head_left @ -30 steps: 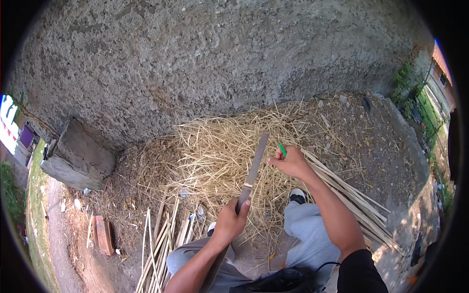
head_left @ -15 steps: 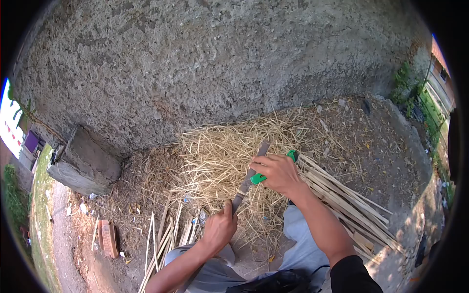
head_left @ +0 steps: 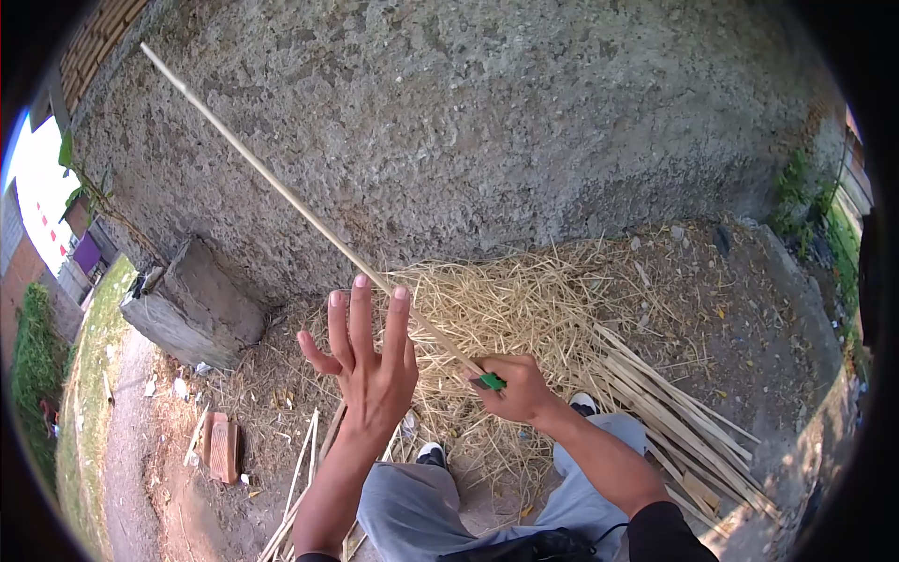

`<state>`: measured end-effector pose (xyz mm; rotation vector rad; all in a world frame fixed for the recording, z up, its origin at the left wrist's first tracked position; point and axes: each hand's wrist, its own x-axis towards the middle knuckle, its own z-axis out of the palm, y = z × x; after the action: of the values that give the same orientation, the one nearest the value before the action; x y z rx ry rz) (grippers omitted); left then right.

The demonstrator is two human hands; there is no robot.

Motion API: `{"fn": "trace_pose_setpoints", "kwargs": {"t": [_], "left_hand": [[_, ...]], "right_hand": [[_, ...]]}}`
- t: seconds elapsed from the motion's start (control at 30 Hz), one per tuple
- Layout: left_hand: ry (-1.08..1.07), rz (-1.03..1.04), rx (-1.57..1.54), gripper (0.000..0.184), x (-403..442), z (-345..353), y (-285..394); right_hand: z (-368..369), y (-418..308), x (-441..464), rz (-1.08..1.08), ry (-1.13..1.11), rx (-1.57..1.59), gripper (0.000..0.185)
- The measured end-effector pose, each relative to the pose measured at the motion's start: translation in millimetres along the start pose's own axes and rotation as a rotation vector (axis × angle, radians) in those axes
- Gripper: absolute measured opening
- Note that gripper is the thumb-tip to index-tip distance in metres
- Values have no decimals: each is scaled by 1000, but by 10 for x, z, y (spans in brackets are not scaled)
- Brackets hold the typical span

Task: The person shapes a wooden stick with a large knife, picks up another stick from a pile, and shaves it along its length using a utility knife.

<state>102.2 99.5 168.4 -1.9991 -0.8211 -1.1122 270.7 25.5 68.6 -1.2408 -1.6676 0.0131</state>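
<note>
A long, thin, pale bamboo strip (head_left: 272,178) slants from my right hand up and to the left, across the wall. My right hand (head_left: 517,386) is closed around its lower end, and a green tool (head_left: 492,381), perhaps a cutter, is held in the same fist; most of it is hidden by the fingers. My left hand (head_left: 372,375) is raised with its fingers spread, its fingertips beside the strip. I cannot tell whether they touch it. Below and behind both hands lies a heap of pale bamboo shavings (head_left: 524,300).
A bundle of bamboo strips (head_left: 674,421) lies on the ground at right, with more strips (head_left: 302,478) at lower left. A concrete block (head_left: 201,304) stands against the rough wall (head_left: 524,122). A brick (head_left: 223,448) lies at left. My shoes (head_left: 431,455) are near the shavings.
My left hand has let go of the strip's near end and risen, opening. The strip now extends far up and left; my right hand has moved down with it and the green tool.
</note>
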Motion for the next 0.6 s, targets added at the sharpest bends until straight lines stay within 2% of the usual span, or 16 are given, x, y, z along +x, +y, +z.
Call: {"fn": "trace_pose_setpoints", "kwargs": {"t": [0.07, 0.13, 0.2, 0.27, 0.3, 0.33, 0.4, 0.47, 0.53, 0.57, 0.6], "left_hand": [[20, -201, -416, 59, -215, 18, 107], [-211, -346, -870, 56, -498, 56, 246], [-573, -660, -1267, 49, -808, 171, 442], [-807, -805, -1497, 49, -1110, 375, 599], [-827, -800, -1547, 41, -1302, 526, 701], [-830, -799, -1547, 41, -1248, 502, 743], [-1231, -1114, -1771, 42, -1113, 490, 815], [-1189, -1081, -1702, 45, -1101, 539, 918], [-1029, -1153, -1700, 45, -1074, 523, 953], [-946, -1244, -1792, 42, -1070, 490, 967], [-958, -1260, -1792, 42, -1097, 484, 972]], "right_hand": [[-6, -107, -26, 223, 114, 222, 10], [-33, -109, -127, 286, 121, 219, 14], [0, -28, -254, 222, 157, 24, 18], [56, 61, -326, 285, 102, -56, 19], [119, 121, -328, 311, 173, -62, 14], [173, 181, -322, 333, 247, -67, 10], [229, 265, -314, 359, 256, -100, 8], [271, 286, -288, 370, 255, -98, 8], [270, 283, -256, 403, 222, -104, 9], [253, 287, -237, 375, 165, -94, 15], [232, 291, -212, 347, 108, -84, 21]]}}
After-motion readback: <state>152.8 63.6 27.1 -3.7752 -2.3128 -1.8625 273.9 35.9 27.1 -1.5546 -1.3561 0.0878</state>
